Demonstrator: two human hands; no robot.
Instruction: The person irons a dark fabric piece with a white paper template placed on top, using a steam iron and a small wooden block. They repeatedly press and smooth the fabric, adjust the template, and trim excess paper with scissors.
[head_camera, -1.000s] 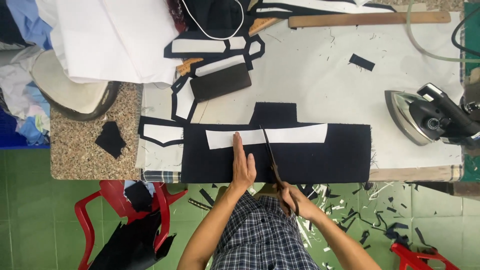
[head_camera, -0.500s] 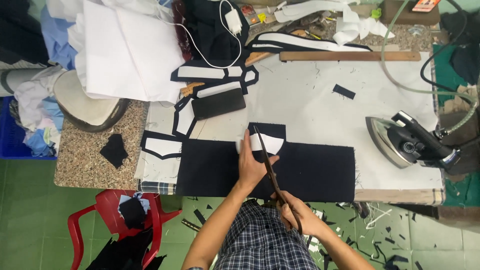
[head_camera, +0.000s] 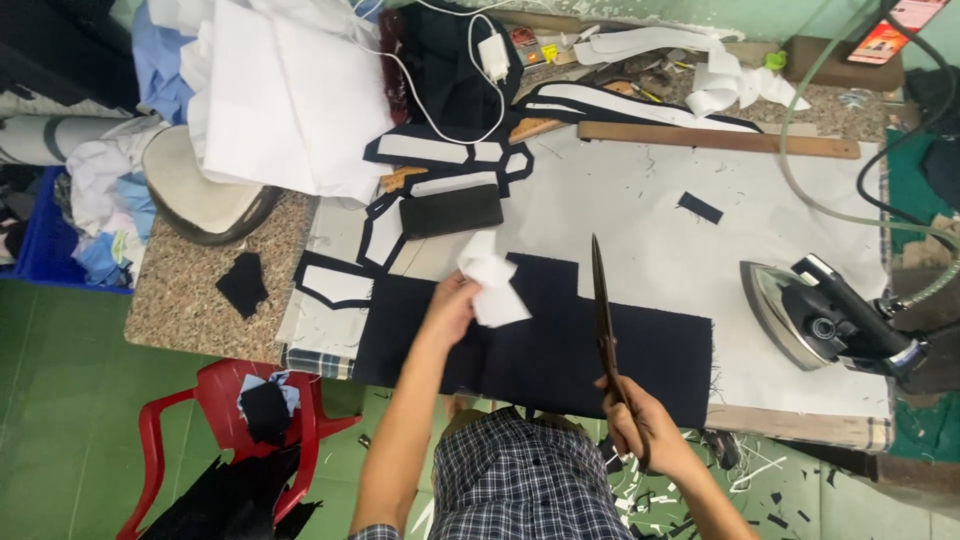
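Observation:
My left hand (head_camera: 447, 310) holds a crumpled white strip of interfacing (head_camera: 490, 278), lifted off the dark navy fabric piece (head_camera: 560, 340) that lies flat at the table's near edge. My right hand (head_camera: 640, 425) grips the handles of long black scissors (head_camera: 602, 310), blades together and pointing away from me above the fabric's right half. The scissors are clear of the white strip.
A steam iron (head_camera: 825, 315) rests at the right on the white table cover (head_camera: 640, 200). A black rectangular block (head_camera: 450, 211), cut navy-and-white pieces (head_camera: 420, 150), a wooden ruler (head_camera: 715, 139) and piled white cloth (head_camera: 280, 100) lie further back. A red plastic chair (head_camera: 230, 420) stands below left.
The white strip lay flat on the navy fabric under my left hand; now that hand has lifted it, bunched up. The scissors moved right, and the view shifted.

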